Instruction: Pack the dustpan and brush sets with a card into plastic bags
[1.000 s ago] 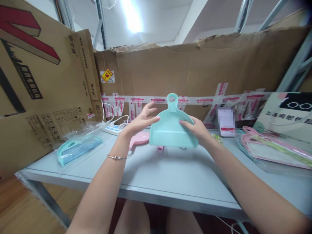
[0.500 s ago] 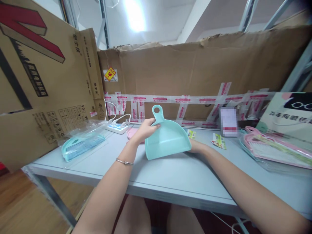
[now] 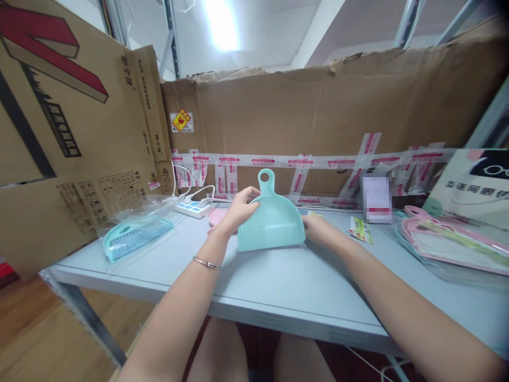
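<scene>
A mint-green dustpan (image 3: pixel 272 225) stands upright above the middle of the table, its looped handle pointing up and its wide edge low. My left hand (image 3: pixel 243 209) grips its left side, thumb on the front face and fingers behind. At the right edge is my right hand (image 3: pixel 316 231), its fingertips hidden behind the pan, so how it holds there is partly concealed. Behind my left hand lies a pink plastic piece (image 3: pixel 217 216), mostly covered from view.
Wrapped mint brush and dustpan (image 3: pixel 137 239) lie on the left; pink ones (image 3: pixel 441 233) on the right. A power strip (image 3: pixel 193 208), a small green packet (image 3: pixel 361 229) and a phone-like screen (image 3: pixel 377 199) sit toward the back. Cardboard (image 3: pixel 278 116) walls the rear.
The dustpan has turned more upright and squarer to me, its handle shifting slightly right. My right hand has come up farther along its right edge, showing more of itself.
</scene>
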### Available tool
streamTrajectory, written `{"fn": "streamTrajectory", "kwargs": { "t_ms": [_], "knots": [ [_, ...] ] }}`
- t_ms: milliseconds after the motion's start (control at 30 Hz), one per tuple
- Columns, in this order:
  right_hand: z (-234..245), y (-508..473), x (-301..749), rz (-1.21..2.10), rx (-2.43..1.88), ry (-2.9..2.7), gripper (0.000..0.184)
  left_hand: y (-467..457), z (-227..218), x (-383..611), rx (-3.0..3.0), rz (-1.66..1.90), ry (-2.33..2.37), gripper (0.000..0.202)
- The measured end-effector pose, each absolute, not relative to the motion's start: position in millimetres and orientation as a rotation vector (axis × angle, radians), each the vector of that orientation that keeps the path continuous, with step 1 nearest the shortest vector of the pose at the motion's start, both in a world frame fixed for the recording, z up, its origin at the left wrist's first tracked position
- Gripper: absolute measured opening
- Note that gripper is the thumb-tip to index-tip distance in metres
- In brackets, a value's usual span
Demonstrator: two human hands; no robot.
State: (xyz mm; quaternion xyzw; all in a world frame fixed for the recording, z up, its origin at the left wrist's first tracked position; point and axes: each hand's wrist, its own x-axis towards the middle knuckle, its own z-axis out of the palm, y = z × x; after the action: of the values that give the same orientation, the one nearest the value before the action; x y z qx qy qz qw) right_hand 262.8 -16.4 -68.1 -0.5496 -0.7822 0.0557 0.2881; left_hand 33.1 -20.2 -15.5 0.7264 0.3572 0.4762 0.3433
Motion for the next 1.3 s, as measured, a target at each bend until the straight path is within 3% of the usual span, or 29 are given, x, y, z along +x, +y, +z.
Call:
{"fn": "streamTrajectory", "kwargs": {
  "t_ms": [167, 300, 500, 633, 833, 1000, 1300],
  "knots": [
    [-48, -25, 264, -0.051, -1.414, -1.691, 0.026, -17, -21, 36, 1.889, 1.216, 0.821, 0.026],
    [-33, -32, 264, -0.093, -1.028, -1.238, 0.021, -13, -24, 38, 1.905, 1.206, 0.753, 0.030],
    [-11, -47, 279, -0.311, -0.726, -1.010, 0.027, -10, -25, 39, 1.928, 1.216, 0.775, 0.032],
    [10, -61, 299, -0.500, -0.613, -0.982, 0.033, -8, -26, 38, 1.962, 1.217, 0.809, 0.032],
    [25, -69, 258, 0.068, -0.940, -1.373, 0.032, -9, -25, 40, 1.928, 1.205, 0.842, 0.030],
    [-8, -48, 196, 0.183, -1.073, -1.629, 0.026, -10, -25, 43, 1.924, 1.176, 0.818, 0.027],
    [-21, -26, 178, -0.170, -1.007, -1.623, 0.036, -5, -27, 42, 2.000, 1.202, 0.786, 0.046]
  ]
}}
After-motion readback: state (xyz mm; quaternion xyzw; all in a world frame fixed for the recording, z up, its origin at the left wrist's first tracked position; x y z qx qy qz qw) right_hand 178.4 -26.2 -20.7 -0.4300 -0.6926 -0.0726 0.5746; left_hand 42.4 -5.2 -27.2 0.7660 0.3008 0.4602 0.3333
